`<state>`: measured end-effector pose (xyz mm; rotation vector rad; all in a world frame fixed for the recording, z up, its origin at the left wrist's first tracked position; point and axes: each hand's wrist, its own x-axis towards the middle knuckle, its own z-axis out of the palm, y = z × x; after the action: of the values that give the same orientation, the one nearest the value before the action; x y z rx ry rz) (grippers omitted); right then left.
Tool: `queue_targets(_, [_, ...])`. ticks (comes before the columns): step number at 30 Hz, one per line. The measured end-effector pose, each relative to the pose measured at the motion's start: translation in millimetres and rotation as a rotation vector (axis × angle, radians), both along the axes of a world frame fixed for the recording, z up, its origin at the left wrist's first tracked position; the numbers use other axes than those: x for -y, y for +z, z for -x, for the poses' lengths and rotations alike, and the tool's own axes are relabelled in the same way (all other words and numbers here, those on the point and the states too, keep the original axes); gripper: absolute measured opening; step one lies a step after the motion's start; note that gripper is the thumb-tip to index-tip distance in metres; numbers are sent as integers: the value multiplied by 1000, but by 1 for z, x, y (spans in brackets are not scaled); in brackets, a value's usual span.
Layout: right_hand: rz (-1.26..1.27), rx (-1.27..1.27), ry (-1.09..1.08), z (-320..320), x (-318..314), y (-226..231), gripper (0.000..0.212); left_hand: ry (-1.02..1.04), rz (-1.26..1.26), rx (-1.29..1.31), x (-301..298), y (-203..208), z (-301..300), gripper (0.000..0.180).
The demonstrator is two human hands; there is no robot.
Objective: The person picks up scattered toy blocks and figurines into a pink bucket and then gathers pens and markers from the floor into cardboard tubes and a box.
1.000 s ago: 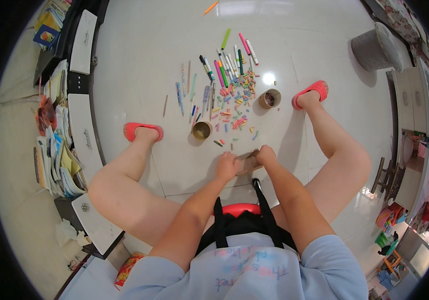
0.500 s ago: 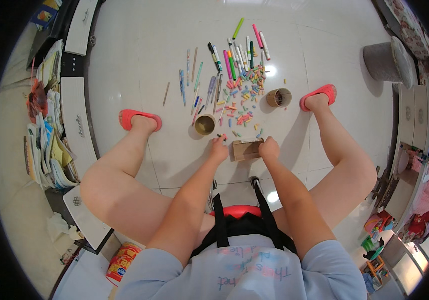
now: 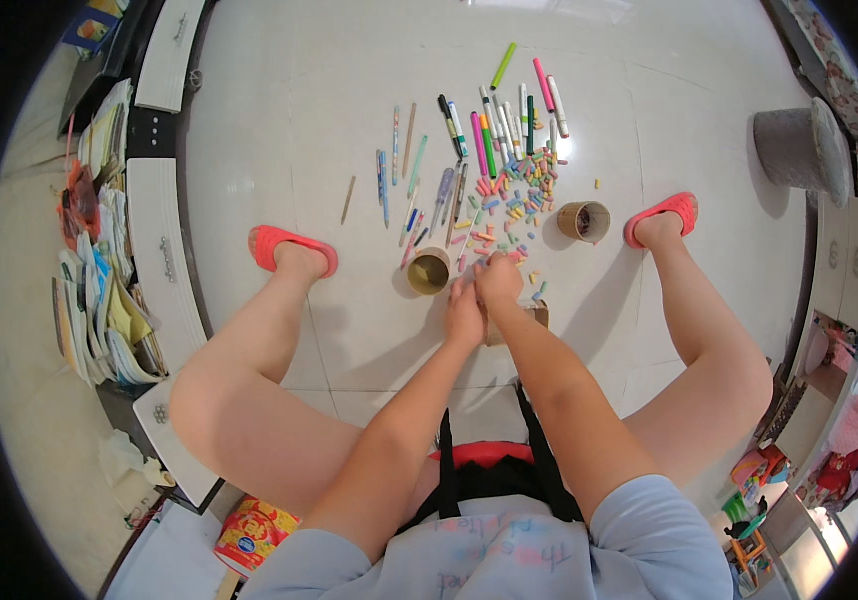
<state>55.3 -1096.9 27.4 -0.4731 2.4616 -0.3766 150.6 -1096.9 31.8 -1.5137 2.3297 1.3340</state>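
My left hand (image 3: pixel 464 314) is closed near the floor, just right of an open round cup (image 3: pixel 443 272); what its fingers hold is hidden. My right hand (image 3: pixel 498 281) crosses in front, its fingers bent down at the near edge of the scattered pastel chalk pieces (image 3: pixel 517 206). Whether a piece is pinched there I cannot make out. Partly covered by my right forearm, a small open cardboard box (image 3: pixel 535 315) stands on the floor. A second round cup (image 3: pixel 583 221), with dark bits inside, is to the right.
Markers (image 3: pixel 489 145) and thin pens and pencils (image 3: pixel 396 150) lie spread beyond the cups. My legs, in red slippers (image 3: pixel 292 251), flank the area. Drawers (image 3: pixel 164 240) line the left; a grey round stool (image 3: pixel 794 150) stands far right.
My right hand has left the cardboard box and moved left and away from me to the chalk pieces. My left hand has come close beside it. The view has shifted slightly.
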Motion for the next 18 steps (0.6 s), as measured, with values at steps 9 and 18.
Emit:
queue_targets(9, [61, -25, 100, 9, 5, 11, 21, 12, -16, 6, 11, -3, 6, 37])
queue_targets(18, [291, -286, 494, 45, 19, -14, 19, -24, -47, 28, 18, -6, 18, 49])
